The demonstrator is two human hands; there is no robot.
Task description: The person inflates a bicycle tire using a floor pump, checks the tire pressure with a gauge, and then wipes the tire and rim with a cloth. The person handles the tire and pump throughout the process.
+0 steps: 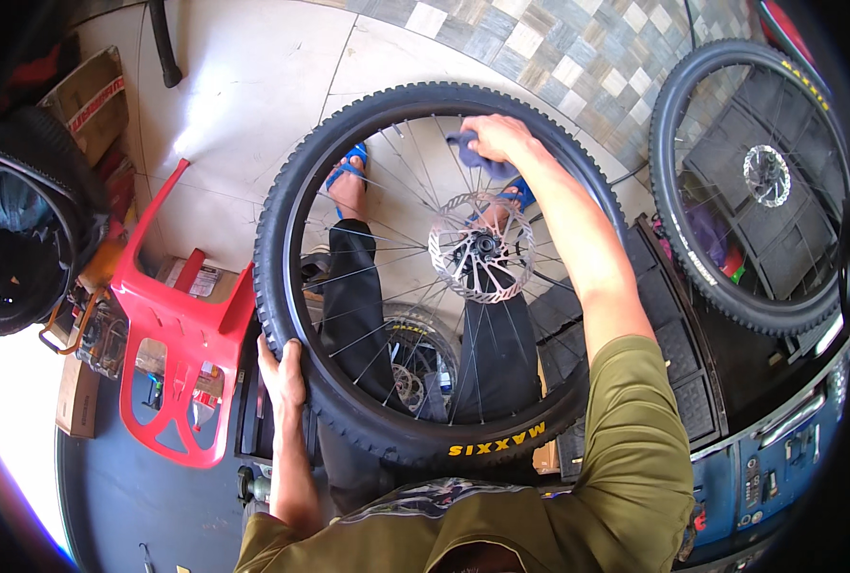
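Observation:
A bicycle wheel [282, 234] with a knobby black tyre lies across my lap, its spokes spread over my legs. At its centre sits a silver disc brake rotor [441, 250] around the hub [485, 246]. My left hand [284, 372] grips the tyre at its near left side, thumb on top and fingers partly hidden beneath. My right hand [498, 137] reaches over to the far part of the wheel. It is closed on a dark blue-grey cloth [480, 160], held at the spokes near the rim.
A red plastic chair [179, 329] stands to the left, by boxes [86, 100] and a stack of tyres. Another wheel with a rotor [669, 162] leans at the right, over black cases [764, 172]. A blue tool tray [769, 468] lies at the lower right. Tiled floor stretches ahead.

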